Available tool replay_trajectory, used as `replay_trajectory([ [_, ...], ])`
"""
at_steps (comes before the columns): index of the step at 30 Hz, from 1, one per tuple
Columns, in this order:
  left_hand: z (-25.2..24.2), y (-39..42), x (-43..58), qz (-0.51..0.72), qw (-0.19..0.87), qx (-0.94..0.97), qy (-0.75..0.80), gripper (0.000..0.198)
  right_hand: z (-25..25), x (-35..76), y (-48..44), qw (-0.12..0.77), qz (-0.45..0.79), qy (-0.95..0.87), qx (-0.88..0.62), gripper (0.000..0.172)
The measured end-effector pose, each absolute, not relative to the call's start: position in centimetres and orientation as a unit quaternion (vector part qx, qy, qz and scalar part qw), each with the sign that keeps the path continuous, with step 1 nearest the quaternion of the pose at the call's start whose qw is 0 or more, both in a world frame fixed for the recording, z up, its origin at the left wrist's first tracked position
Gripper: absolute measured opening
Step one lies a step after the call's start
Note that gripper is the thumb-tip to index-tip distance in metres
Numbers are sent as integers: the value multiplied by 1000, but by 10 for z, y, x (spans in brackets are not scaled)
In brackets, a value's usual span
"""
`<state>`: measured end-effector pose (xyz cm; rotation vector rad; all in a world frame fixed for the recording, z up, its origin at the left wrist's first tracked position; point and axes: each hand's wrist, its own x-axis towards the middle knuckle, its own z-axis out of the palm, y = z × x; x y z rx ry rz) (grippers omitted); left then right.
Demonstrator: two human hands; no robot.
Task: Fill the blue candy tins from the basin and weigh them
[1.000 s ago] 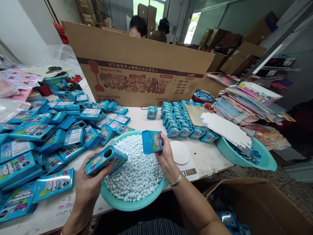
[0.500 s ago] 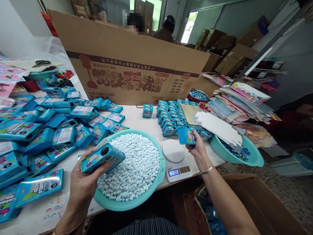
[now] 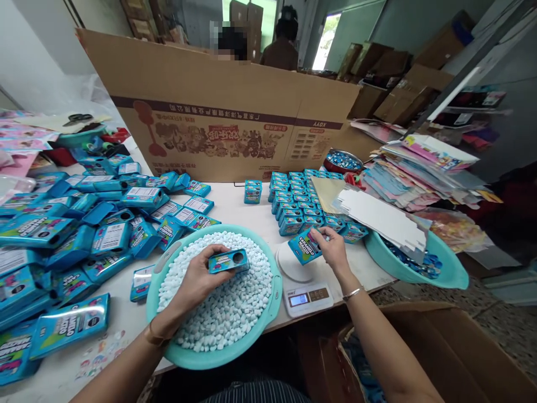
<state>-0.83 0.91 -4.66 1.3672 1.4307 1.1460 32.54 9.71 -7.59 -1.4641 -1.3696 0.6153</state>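
My left hand (image 3: 205, 275) is closed round a blue candy box (image 3: 226, 261) with a dark round spot on its printed face. It holds this box just over the white candies (image 3: 239, 302) in a turquoise basin (image 3: 274, 299). In my right hand (image 3: 334, 251), fingers pinch the edge of another blue candy box (image 3: 305, 246), printed face showing. That box hovers over the round pan of a small white scale (image 3: 308, 300), covering part of it. Whether it touches the pan, I cannot tell. The scale's lit display appears to read 0.0.
Many blue boxes (image 3: 113, 238) are heaped on the left. Upright boxes (image 3: 291, 201) stand in rows behind the scale, with a single box (image 3: 252, 191) apart. A cardboard sheet (image 3: 235, 95) forms a back wall. Right are another basin (image 3: 453, 274) and an open carton (image 3: 436, 319).
My left hand has moved right with its box, from the basin's left side to above the candies. My right hand has shifted left and slightly down, turning its box's printed face into view above the scale.
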Motion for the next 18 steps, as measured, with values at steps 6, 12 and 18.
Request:
replay_trajectory([
  [6,-41,21,-18,370,360,648,560,66,-78,322,98,463,233,-600,-609,41],
  [12,2,78,20,315,297,769,470,72,-71,313,98,481,247,-616,-573,38],
  [18,2,138,135,69,278,893,348,88,-68,311,100,512,271,-626,-521,39],
])
